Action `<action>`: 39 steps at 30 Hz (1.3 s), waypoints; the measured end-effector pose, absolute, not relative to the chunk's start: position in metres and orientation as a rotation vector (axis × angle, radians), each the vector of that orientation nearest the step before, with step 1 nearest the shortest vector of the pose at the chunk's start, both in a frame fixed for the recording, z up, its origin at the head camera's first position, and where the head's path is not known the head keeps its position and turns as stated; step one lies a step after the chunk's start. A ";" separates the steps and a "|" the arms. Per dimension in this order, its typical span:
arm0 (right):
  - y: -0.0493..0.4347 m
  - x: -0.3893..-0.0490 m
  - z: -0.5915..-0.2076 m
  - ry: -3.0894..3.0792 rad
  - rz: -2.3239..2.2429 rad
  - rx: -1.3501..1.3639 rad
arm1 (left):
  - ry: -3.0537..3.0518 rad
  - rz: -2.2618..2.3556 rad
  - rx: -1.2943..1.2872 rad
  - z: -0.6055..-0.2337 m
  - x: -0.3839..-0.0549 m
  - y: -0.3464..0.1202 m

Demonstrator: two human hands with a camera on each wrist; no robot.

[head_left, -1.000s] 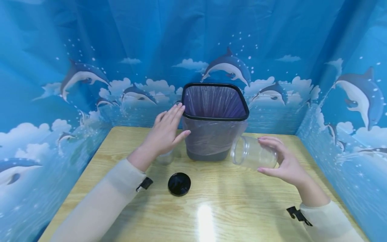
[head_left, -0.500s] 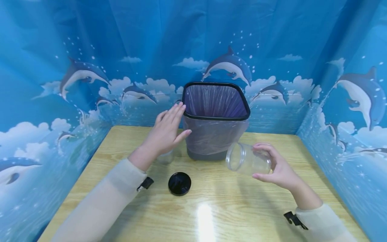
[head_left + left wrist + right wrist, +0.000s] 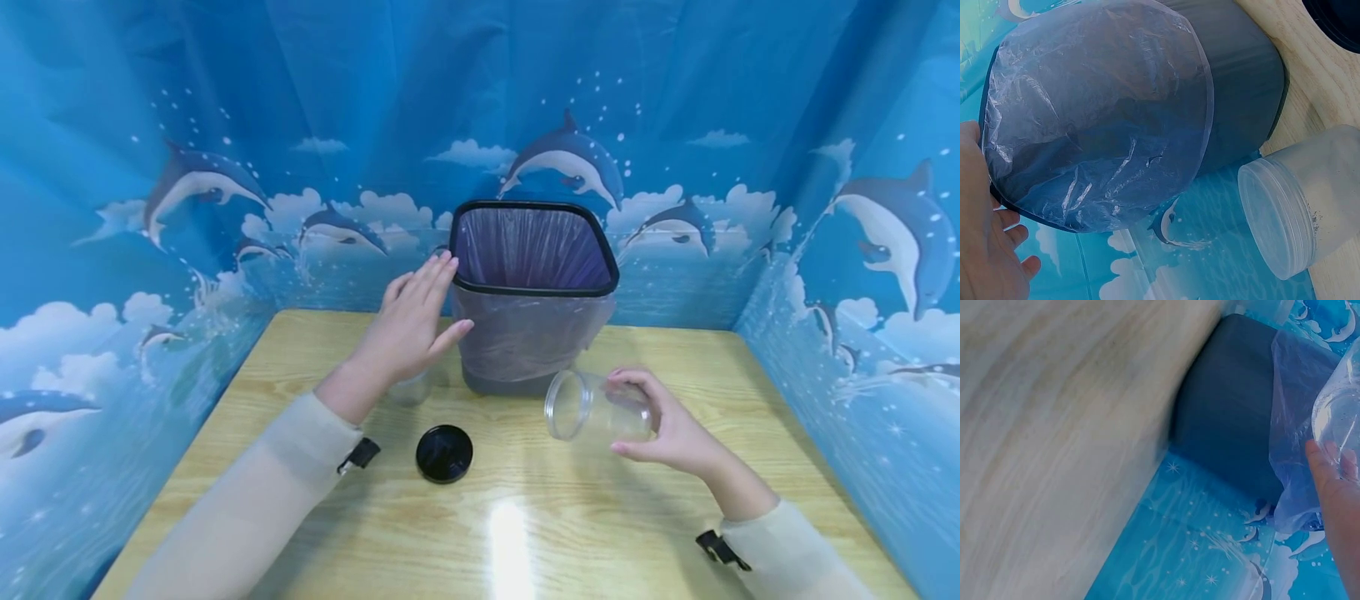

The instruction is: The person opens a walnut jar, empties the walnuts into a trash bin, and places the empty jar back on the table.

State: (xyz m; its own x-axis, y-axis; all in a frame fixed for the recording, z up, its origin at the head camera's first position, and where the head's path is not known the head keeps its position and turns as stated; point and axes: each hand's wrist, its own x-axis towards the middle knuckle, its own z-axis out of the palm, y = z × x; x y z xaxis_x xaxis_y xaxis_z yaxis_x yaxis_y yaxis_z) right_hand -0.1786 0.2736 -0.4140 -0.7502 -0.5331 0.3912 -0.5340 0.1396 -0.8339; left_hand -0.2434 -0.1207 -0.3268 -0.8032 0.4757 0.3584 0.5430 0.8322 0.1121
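A clear plastic jar point(image 3: 592, 407) is in my right hand point(image 3: 663, 429), held on its side above the table with its open mouth facing left. My right thumb and fingers grip it near its base; the right wrist view shows part of the jar point(image 3: 1341, 415) and the hand at its right edge. My left hand point(image 3: 408, 325) rests with fairly straight fingers at the left rim of a lined trash bin point(image 3: 528, 333). Below that hand stands another clear jar point(image 3: 409, 389), mostly hidden in the head view; the left wrist view shows this jar point(image 3: 1304, 203) with dark specks on it.
A round black lid point(image 3: 444, 454) lies on the wooden table point(image 3: 585, 533) in front of the bin. Blue dolphin-print curtains point(image 3: 360, 108) enclose the table at the back and both sides. A clear bag lines the bin and folds over its rim.
My right hand has brought the jar left and toward me, lower over the table, its mouth still facing left. The left hand stays at the bin's rim.
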 end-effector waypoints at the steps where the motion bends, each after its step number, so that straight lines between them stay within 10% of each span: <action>1: 0.273 -0.178 -0.415 -2.384 1.732 1.106 | -2.698 -0.303 -0.772 -0.326 -0.243 -0.121; 39: 0.254 -0.175 -0.432 -2.449 1.820 1.131 | -2.592 -0.556 -0.882 -0.352 -0.221 -0.128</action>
